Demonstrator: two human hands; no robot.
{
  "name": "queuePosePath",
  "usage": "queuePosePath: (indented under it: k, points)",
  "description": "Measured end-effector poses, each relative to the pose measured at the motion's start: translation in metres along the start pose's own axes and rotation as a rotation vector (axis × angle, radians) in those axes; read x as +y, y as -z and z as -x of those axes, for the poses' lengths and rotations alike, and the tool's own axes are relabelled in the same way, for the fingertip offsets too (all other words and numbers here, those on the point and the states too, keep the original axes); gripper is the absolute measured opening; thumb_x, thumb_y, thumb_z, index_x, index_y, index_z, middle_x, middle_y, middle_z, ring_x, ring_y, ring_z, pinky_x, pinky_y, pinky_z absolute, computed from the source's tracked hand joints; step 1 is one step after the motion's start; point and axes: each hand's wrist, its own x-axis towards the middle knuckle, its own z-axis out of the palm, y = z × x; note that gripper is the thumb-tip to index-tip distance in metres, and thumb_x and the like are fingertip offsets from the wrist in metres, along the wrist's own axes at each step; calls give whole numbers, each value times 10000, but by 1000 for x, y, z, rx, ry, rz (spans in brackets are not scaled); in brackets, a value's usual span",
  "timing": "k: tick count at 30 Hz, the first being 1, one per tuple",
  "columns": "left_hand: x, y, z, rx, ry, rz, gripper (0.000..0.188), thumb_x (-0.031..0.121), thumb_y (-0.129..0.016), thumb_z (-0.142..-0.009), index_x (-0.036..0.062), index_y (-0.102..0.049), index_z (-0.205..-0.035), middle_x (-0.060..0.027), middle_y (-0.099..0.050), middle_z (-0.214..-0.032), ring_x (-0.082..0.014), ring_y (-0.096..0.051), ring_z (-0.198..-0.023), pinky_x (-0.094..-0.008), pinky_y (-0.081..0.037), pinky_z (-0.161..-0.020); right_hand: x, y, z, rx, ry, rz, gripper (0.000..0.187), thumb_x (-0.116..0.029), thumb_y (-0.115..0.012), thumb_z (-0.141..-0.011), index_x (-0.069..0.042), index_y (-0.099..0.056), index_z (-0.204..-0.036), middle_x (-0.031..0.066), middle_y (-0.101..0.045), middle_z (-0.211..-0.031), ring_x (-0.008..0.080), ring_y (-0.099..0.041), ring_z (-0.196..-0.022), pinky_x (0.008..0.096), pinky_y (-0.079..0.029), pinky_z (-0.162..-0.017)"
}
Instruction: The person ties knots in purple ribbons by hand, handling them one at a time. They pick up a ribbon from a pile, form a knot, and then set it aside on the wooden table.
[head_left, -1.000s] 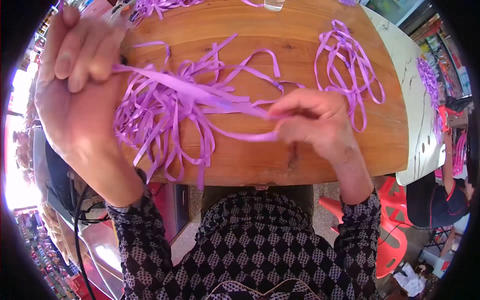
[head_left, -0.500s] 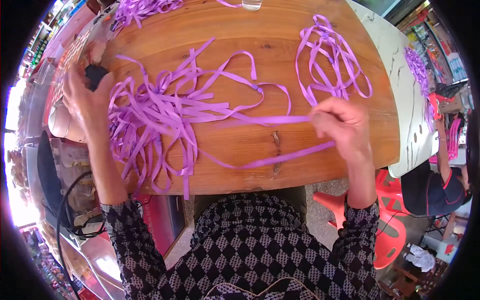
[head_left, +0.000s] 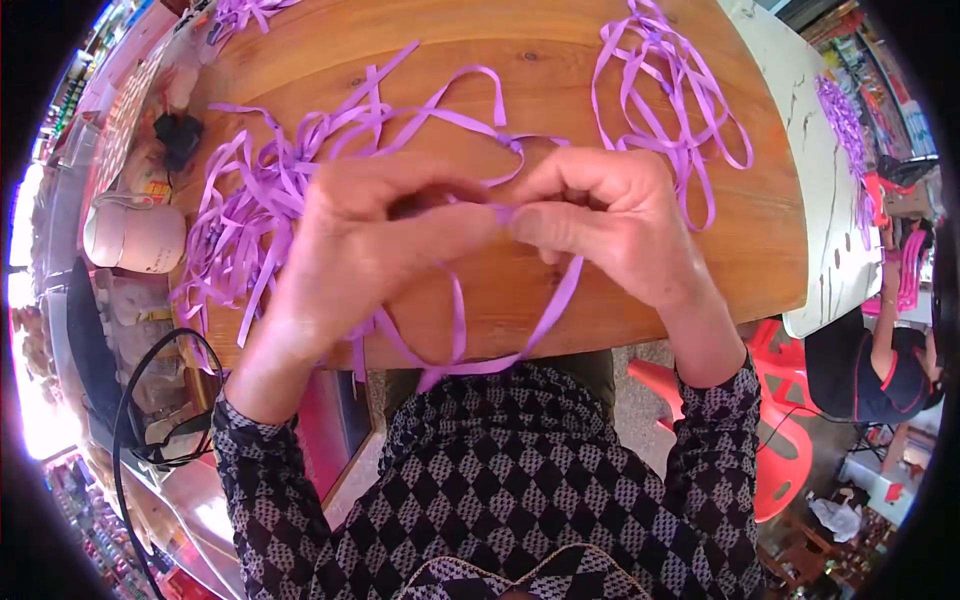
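Fingers (head_left: 552, 229) pinch purple ribbon (head_left: 560, 300) crosswise, loop toward body (head_left: 500, 470).

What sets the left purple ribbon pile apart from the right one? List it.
Size: the left pile is larger and denser; the right pile is smaller, with wood showing through its loops.
Ends: the left pile shows several loose ends; the right pile shows mostly loops.
Both are purple and lie on the wooden table.
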Motion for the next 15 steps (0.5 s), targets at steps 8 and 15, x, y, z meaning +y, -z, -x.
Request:
queuePosePath:
  k: [8, 15]
  points:
    - [-21, 51, 16, 244, 115, -35, 28, 2, -622, -750, -21, -613, -738, 11, -552, -626, -41, -472, -564, -179, -356, -497, 39, 33, 16, 168, -61, 12, 84, -58, -636, -791, 22, -620, -772, 15, -577, -630, 58, -504, -535, 195, -378, -484]
    - [-18, 36, 24, 348, 126, 148, 20, 1, -635, -757, -10, -626, -743, 17, -555, -624, -33, -462, -541, -177, -355, -488, 27, 20, -5, 299, 486, 1067, 230, -85, -660, -770, 6, -616, -977, 64, -595, -801, 155, -546, -730, 268, -427, -657]
